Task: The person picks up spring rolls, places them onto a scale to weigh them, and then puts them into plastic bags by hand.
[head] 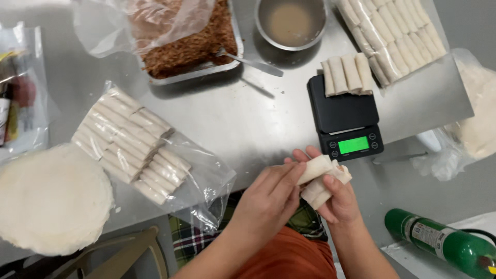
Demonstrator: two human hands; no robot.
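Note:
My left hand (268, 199) and my right hand (338, 199) are together just off the front edge of the steel table (243, 124), both holding pale rolled spring rolls (320, 181). The left fingers pinch the upper roll's end while the right hand cups the rolls from below. Directly beyond them a black kitchen scale (343, 116) with a lit green display carries several more rolls (347, 75) on its far edge.
A clear bag of stacked rolls (129, 142) lies at left, a round stack of wrappers (51, 199) at lower left. A tray of brown filling (191, 44) with a spoon (248, 61), a metal bowl (291, 23), another roll pack (395, 36), and a green gas canister (439, 243) surround.

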